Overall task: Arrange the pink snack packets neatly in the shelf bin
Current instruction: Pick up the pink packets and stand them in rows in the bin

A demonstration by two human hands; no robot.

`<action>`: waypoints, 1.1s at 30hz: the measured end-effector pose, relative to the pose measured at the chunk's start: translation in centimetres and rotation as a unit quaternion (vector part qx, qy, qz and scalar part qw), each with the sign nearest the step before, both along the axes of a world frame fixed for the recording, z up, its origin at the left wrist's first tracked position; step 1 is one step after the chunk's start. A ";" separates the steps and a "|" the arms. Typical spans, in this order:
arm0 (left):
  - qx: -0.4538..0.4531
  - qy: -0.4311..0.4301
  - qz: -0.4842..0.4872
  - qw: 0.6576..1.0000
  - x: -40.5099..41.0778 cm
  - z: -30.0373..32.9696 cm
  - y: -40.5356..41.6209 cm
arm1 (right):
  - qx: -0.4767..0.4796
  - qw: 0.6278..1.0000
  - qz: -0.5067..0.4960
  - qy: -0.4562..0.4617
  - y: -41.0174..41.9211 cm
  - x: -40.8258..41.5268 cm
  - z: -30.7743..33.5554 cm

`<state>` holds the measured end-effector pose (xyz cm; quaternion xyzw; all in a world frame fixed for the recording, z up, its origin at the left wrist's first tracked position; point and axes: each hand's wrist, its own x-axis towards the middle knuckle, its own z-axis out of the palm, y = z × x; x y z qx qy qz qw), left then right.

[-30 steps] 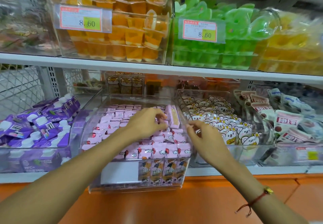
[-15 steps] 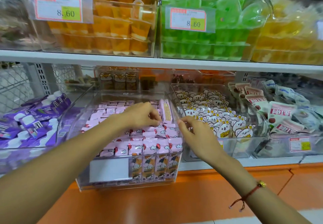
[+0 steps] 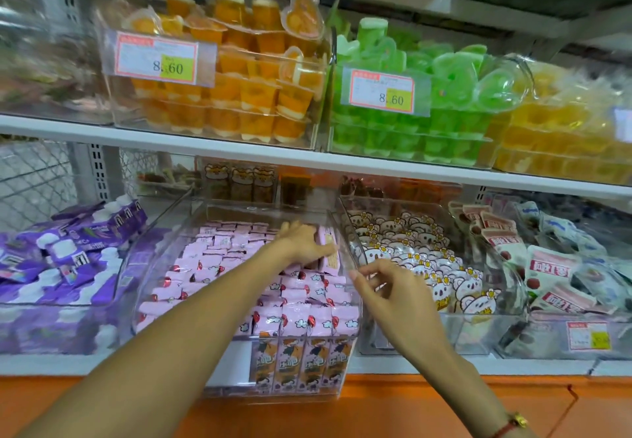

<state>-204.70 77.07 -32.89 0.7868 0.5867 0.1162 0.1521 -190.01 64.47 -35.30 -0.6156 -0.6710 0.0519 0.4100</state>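
Pink snack packets (image 3: 219,266) in clear bin (image 3: 345,232)

The left hand (image 3: 302,242) lies inside the middle bin (image 3: 239,393), on the rows of packets (image 3: 219,256) that fill it. Just beyond its fingertips (image 3: 328,251), upright packets (image 3: 330,253) lean against the bin's right wall. The right hand (image 3: 396,294) is at that wall's top edge, its fingertips (image 3: 357,275) just right of the left hand's. Right of those fingertips sits a bin of bear packets (image 3: 420,263); farther right, a bin of pouches (image 3: 547,273). Left of the left hand's fingers, well apart, lies a bin of bottles (image 3: 65,259). Above both hands a shelf (image 3: 239,153) carries bins of jelly cups (image 3: 239,95), side by side.
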 end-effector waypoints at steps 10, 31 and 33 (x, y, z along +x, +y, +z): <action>-0.059 -0.383 -0.015 0.922 -0.5 0.1 -1.5 | -0.014 1.000 0.006 0.008 0.2 -0.3 0.1; -0.292 -0.574 0.029 0.764 -6.2 2.0 -9.7 | 0.117 0.970 0.149 0.150 -1.3 -2.6 3.2; -0.233 -0.474 -0.012 0.849 -6.2 2.1 -9.8 | 0.101 0.957 0.121 0.245 -1.3 -2.4 3.6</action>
